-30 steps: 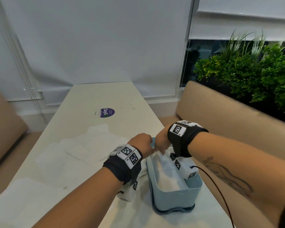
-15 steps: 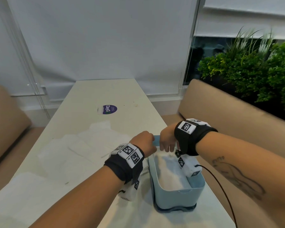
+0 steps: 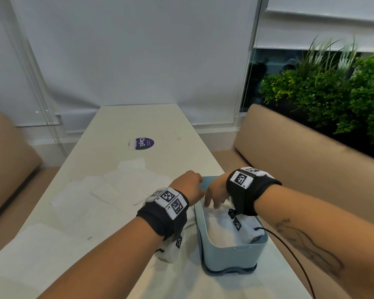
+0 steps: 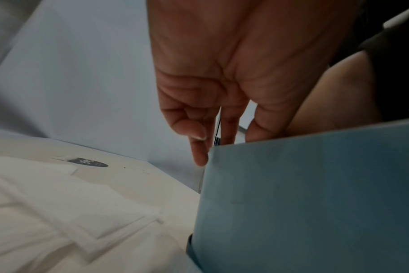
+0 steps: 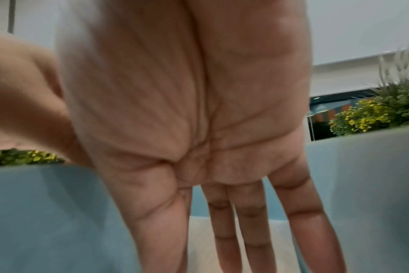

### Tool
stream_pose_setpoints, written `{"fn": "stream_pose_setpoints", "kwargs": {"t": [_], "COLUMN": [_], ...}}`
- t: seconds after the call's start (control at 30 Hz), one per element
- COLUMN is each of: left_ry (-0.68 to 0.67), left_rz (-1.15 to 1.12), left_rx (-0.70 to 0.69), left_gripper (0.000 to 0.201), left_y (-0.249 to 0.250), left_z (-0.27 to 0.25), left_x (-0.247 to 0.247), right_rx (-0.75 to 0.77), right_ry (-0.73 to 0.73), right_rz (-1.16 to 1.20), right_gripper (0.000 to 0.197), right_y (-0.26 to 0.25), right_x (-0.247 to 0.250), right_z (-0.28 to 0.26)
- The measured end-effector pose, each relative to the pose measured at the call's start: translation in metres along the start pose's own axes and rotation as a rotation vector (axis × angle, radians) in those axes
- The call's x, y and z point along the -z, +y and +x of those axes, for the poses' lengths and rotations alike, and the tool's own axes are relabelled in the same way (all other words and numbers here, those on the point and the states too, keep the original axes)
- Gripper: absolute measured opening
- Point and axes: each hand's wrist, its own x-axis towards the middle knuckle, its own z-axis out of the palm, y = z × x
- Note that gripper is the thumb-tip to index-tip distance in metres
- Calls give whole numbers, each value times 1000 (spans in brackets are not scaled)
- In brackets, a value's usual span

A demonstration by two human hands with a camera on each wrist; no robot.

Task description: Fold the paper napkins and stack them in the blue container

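Head view: the blue container (image 3: 229, 257) is set near the right edge of the desk (image 3: 138, 121). Its far rim is held by the curled left grip (image 3: 188, 186), likely so it is not pushed away. A folded napkin (image 3: 214, 229) inside is pressed flat by the right grip (image 3: 216, 193), fingers held straight. More napkins (image 3: 91, 197) are spread beside it, not yet folded.

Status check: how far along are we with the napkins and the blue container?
Done: folded napkins lie in the blue container. In hand: the right hand presses them down with straight fingers, while the left hand holds the far rim. Left: loose napkins spread on the table, not yet in the container.
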Motion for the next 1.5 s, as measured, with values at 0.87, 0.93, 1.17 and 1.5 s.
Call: {"fn": "stream_pose_setpoints", "kwargs": {"t": [0.87, 0.93, 1.17, 1.5], "left_ry": [-49, -49, -16, 77], "left_rz": [-13, -11, -23, -38], "left_rx": [-71, -77, -55, 53], "left_gripper": [48, 47, 48, 39], "left_y": [-17, -16, -19, -67], "left_z": [-31, -30, -32, -73], "left_x": [6, 6, 8, 64], "right_rx": [-64, -29, -51, 44], "right_ry": [18, -34, -34, 420], "right_rz": [511, 567, 669, 953], "right_gripper": [23, 22, 29, 11], "right_y": [-1, -4, 2, -16], "right_x": [-6, -12, -6, 51], "right_z": [-4, -4, -14, -70]}}
